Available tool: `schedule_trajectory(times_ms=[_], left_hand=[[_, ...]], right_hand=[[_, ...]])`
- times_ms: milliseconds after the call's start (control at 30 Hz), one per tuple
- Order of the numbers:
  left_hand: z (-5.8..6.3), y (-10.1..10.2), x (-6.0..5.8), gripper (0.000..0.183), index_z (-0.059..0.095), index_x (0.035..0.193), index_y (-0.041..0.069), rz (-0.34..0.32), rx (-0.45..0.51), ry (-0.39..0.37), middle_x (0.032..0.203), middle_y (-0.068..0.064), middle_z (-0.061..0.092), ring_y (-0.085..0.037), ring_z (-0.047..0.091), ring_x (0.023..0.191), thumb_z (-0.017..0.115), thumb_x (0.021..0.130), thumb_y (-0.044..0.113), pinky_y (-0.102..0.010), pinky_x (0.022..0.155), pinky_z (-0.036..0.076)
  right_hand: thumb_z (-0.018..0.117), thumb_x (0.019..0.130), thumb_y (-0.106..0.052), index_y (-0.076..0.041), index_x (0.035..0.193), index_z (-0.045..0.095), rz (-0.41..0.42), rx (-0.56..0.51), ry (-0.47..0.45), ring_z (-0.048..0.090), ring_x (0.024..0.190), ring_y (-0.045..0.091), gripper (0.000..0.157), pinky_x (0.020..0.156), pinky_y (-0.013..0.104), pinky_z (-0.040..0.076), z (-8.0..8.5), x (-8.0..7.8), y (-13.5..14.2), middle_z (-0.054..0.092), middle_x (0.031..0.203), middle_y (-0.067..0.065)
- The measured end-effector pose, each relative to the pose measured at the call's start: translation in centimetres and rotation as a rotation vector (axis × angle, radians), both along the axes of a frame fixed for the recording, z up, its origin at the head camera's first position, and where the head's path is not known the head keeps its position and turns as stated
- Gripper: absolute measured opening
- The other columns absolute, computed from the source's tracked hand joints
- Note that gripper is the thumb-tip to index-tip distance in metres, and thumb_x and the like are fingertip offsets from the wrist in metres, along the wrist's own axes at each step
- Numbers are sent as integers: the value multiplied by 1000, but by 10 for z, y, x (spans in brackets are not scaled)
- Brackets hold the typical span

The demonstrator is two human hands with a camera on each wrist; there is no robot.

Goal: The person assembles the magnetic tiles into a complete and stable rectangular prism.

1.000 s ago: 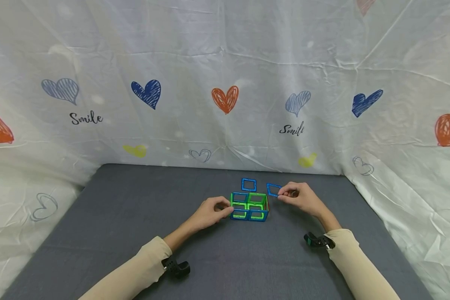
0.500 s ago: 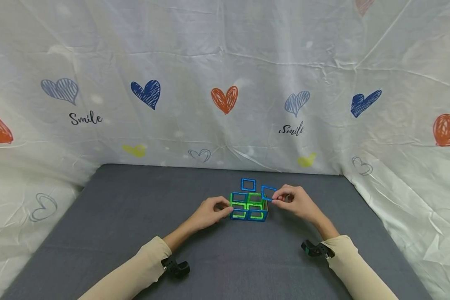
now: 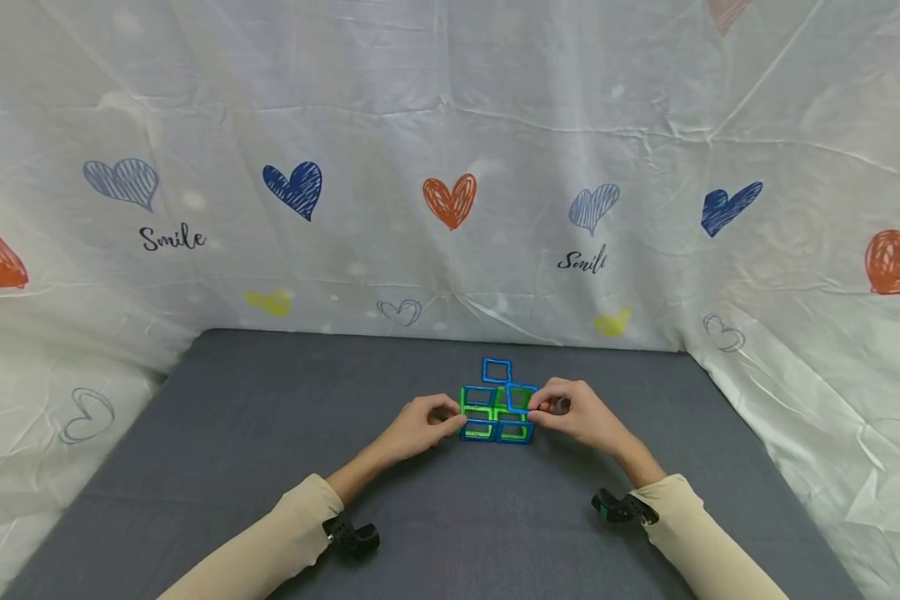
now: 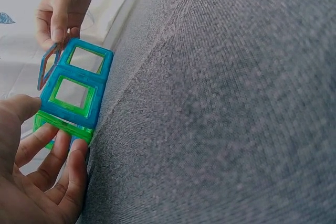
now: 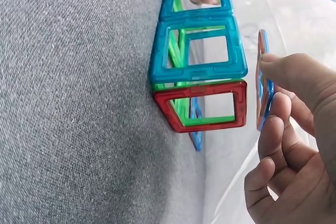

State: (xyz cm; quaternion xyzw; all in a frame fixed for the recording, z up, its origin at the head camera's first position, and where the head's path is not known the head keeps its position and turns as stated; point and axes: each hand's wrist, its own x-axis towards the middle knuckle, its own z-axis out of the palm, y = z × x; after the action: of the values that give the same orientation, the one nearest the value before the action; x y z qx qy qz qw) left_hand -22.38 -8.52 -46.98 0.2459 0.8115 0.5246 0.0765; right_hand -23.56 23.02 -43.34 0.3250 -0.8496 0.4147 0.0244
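Observation:
A box of magnetic tiles (image 3: pixel 496 431) stands on the cloth, with blue square frames in front and green ones on other sides. My left hand (image 3: pixel 422 423) holds its left end, thumb at the blue upper edge and fingers against the green end panel (image 4: pixel 71 125). At the other end a red tile (image 5: pixel 199 88) shows in the right wrist view. My right hand (image 3: pixel 581 410) pinches a blue square magnetic tile (image 3: pixel 508 398) between thumb and fingers. In the head view this tile overlaps the box's right half; the right wrist view shows a gap between them.
Another blue square tile (image 3: pixel 497 361) lies just behind the box. Grey cloth (image 3: pixel 450 517) covers the table, and a white curtain printed with hearts (image 3: pixel 360 267) hangs along its back edge.
My right hand has brought the pinched blue tile leftward and slightly down, from beside the box to over its right half. My left hand keeps its hold on the left end.

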Motion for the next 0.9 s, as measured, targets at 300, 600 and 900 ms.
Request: schedule_trajectory(times_ms=[300,600,900], left_hand=[[1,0,1,27,70,116,4,-5,8,3,103,-2,68,-21,66,70,64,103,27,-34,59,54],[2,0,2,26,70,116,6,-3,11,-5,103,-1,68,-21,67,72,64,103,28,-34,59,54],[0,0,0,27,70,116,5,-6,9,-1,103,-2,68,-21,66,70,65,103,27,-34,58,54]], right_hand=[[79,90,-6,-8,93,76,5,46,-72,54,75,17,5,62,33,47,4,2,-9,59,84,-2],[79,91,-8,-7,93,76,5,71,-103,53,76,17,4,63,31,47,4,1,-9,58,84,-1],[77,91,-1,1,92,74,16,74,-126,53,76,22,3,63,34,46,27,14,-17,59,84,8]])
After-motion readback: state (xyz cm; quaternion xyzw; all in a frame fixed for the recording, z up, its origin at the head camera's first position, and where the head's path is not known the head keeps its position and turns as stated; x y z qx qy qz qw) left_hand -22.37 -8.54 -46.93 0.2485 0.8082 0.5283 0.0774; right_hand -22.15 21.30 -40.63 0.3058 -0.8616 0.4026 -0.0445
